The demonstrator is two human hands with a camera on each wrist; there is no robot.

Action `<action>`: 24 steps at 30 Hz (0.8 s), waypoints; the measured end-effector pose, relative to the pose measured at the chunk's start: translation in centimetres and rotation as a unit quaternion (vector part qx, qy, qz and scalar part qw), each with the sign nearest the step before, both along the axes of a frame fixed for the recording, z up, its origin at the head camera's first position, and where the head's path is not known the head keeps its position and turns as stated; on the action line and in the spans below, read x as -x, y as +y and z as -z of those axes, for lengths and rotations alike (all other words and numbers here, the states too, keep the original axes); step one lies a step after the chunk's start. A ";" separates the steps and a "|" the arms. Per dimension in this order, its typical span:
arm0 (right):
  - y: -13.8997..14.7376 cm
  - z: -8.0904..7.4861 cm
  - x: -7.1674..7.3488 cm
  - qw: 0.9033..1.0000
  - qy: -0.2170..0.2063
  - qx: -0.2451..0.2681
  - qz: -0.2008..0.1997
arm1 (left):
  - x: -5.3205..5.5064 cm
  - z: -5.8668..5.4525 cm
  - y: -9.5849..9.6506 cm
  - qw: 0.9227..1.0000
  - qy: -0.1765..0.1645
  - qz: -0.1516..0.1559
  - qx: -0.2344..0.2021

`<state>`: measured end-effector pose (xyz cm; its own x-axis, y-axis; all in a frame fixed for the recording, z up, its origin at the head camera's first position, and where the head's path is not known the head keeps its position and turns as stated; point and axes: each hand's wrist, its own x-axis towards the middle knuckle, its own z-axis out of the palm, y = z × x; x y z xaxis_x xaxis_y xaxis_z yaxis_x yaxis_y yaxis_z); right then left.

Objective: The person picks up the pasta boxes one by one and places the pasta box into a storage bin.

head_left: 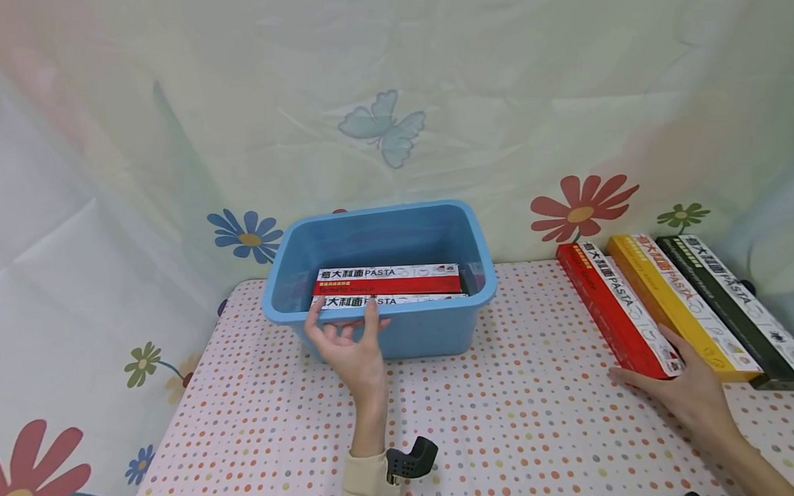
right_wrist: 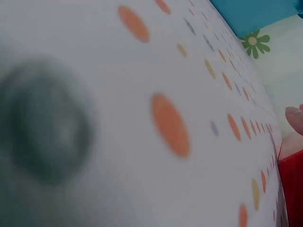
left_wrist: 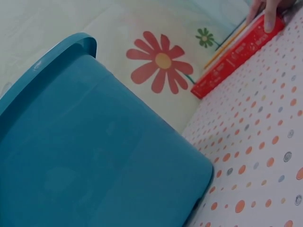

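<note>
At the front of the blue plastic bin (head_left: 387, 336), my left hand (head_left: 353, 359) holds the rim. Its thumb and one finger reach over the edge, and the others curl against the outer wall. Inside lie red-and-white tomato sauce pasta boxes (head_left: 388, 285), one in front of another. To the right, my right hand (head_left: 694, 394) grips the near end of a red pasta box (head_left: 609, 310), thumb on its left side and fingers over its right side. That box lies flat on the table; in the left wrist view, fingers (left_wrist: 270, 16) show over its end.
A yellow pasta box (head_left: 684, 304) and a dark green pasta box (head_left: 734, 309) lie side by side right of the red one. The dotted tablecloth (head_left: 528, 418) meets a flowered curtain (head_left: 498, 128) behind. A black wrist device (head_left: 412, 459) sits at my left cuff.
</note>
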<state>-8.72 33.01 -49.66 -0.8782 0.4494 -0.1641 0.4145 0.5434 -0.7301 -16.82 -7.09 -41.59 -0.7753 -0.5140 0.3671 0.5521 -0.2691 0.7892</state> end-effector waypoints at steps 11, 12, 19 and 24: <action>-0.6 0.4 0.1 0.999 -0.005 -0.025 0.039 | -0.1 0.2 -0.1 1.000 0.000 -0.005 0.010; -0.7 0.4 0.1 0.999 -0.003 -0.029 0.043 | -0.1 0.3 -0.1 1.000 0.000 -0.005 0.010; -1.3 0.1 0.0 0.997 0.006 -0.018 0.074 | 0.0 0.4 -0.1 1.000 0.004 -0.005 0.007; -2.0 -1.4 -0.1 0.998 0.027 0.001 0.065 | 0.1 0.4 -0.1 1.000 0.007 -0.008 0.012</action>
<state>-8.63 31.04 -48.25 -0.8199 0.5599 -0.1194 0.4417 0.4860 -0.7541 -16.91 -7.15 -42.02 -0.7615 -0.5172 0.3906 0.5677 -0.2414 0.7871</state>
